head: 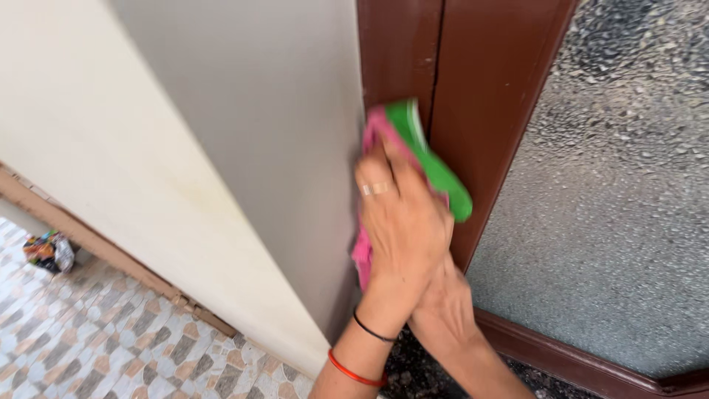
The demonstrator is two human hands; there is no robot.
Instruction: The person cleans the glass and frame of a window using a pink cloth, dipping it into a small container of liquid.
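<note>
My left hand (pixel 399 222), with a ring on one finger and red and black bands at the wrist, presses a pink cloth (pixel 362 258) against the edge where the grey wall (pixel 281 133) meets the brown door frame (pixel 399 52). A green plastic piece (pixel 436 174) sticks out from under its fingers, lying on the frame. My right hand (pixel 447 303) sits beneath and behind the left one. Its fingers are hidden, so what it holds is unclear.
A brown wooden door (pixel 495 81) with a pebbled frosted glass pane (pixel 613 192) fills the right side. A cream wall (pixel 96 148) runs left down to a patterned tile floor (pixel 111 340). A small colourful bundle (pixel 48 251) lies on the floor at far left.
</note>
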